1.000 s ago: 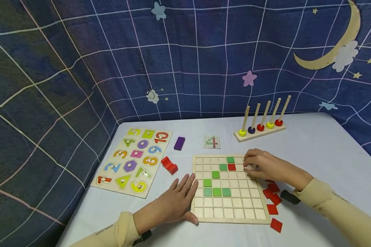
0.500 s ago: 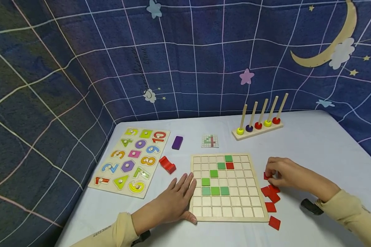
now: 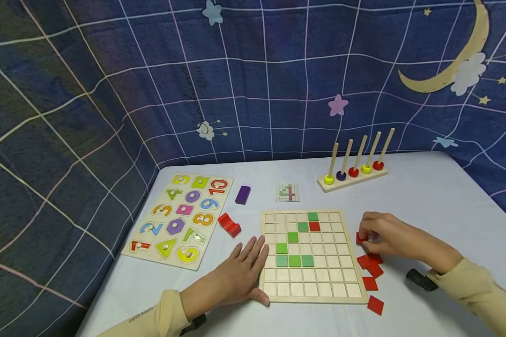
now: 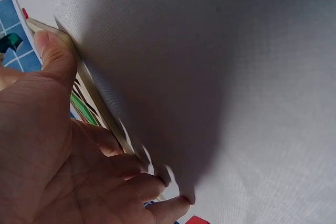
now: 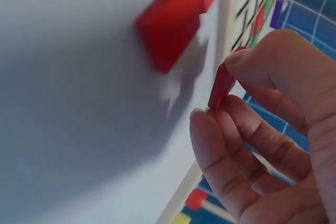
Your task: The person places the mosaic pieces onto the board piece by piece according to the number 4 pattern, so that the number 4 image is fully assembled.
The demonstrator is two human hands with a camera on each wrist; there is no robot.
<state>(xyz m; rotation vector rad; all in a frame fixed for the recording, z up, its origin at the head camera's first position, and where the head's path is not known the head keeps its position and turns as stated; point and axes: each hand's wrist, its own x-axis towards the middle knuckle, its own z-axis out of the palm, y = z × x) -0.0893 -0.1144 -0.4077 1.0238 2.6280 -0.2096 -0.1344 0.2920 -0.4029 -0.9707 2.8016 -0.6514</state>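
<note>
A wooden grid board [image 3: 303, 299] lies on the white table, with several green tiles [image 3: 293, 237] and one red tile [image 3: 315, 227] in its cells. My left hand [image 3: 238, 271] rests at the board's left edge, fingers straight and spread, the thumb by the near corner. To the right of the board, my right hand [image 3: 390, 236] pinches a red square tile [image 5: 223, 83] between thumb and fingers, as the right wrist view shows. Just nearer than that hand lie several loose red tiles [image 3: 375, 305], some of them overlapping.
Beyond the board lies a small pattern card [image 3: 287, 192]. A peg stand [image 3: 354, 180] with coloured rings is at the back right. On the left are a number and shape puzzle board [image 3: 179, 222], a purple block [image 3: 242, 195] and a red curved block [image 3: 229, 225].
My right hand has moved from the board's upper right over to the red tiles and now pinches one. My left hand has stayed at the board's edge.
</note>
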